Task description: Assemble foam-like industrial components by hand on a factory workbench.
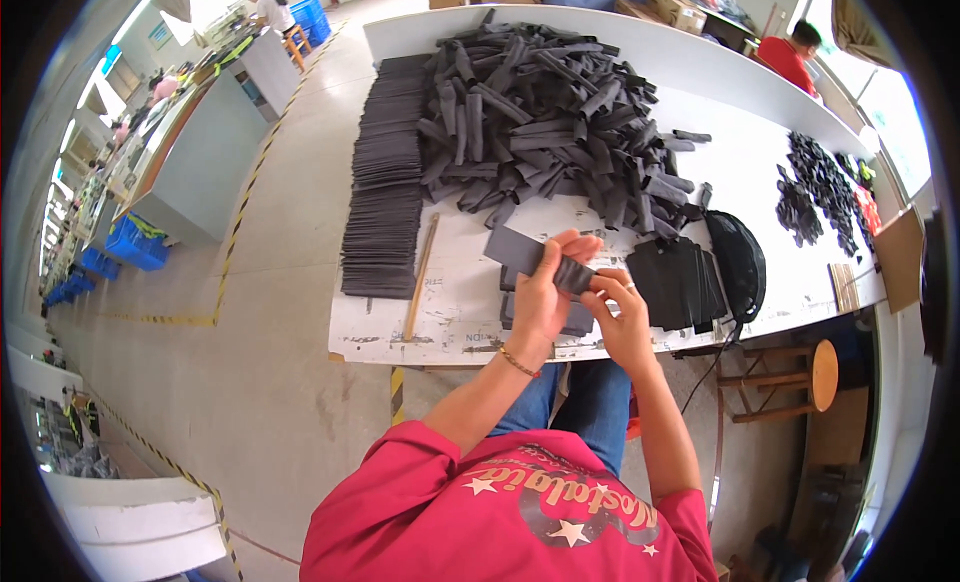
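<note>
My left hand [546, 294] and my right hand [621, 312] both grip one dark grey fabric strip [520, 250] just above the near edge of the white table [450, 322]. The left hand pinches the strip's middle; the right hand holds its right end. Under the hands lie a few more flat dark pieces [578, 320]. A big loose heap of dark strips [540, 112] covers the table behind the hands.
A long row of neatly stacked dark strips [385, 172] runs down the table's left side, with a wooden stick [421, 275] beside it. A fanned pile of black pieces [680, 282] and a black round pouch [740, 262] lie right. A wooden stool [790, 377] stands right. Other people work far off.
</note>
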The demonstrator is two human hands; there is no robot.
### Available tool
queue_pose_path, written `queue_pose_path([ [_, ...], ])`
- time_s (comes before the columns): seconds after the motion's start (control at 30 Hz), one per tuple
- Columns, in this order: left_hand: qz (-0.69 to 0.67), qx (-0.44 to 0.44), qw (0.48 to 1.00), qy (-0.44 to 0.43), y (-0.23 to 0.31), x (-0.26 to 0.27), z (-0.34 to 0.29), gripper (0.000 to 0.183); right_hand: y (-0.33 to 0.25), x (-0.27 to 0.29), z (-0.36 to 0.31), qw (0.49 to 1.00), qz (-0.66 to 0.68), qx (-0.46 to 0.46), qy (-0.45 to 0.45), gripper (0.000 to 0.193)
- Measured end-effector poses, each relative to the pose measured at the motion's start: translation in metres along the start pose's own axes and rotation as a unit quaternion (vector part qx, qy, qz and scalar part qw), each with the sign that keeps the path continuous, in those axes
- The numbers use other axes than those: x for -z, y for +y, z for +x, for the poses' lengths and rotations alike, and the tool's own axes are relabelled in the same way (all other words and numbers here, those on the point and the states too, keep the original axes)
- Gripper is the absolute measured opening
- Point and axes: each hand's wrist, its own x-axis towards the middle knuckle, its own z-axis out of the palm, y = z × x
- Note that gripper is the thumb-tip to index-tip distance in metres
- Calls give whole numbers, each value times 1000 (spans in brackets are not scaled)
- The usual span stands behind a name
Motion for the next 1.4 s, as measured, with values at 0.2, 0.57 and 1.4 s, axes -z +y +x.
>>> queue_pose_path([
  [0.2, 39, -34, 998, -26, 12, -6, 7, 39, 3, -25, -5, 963, 188, -102, 166, 16],
  [0.57, 88, -26, 993, 71, 34, 20, 2, 30, -13, -12, -2, 982, 63, 0, 178, 9],
  [1.4, 408, -250, 848, 230, 120, 148, 160, 18, 111, 12, -5, 922, -378, -68, 54, 20],
])
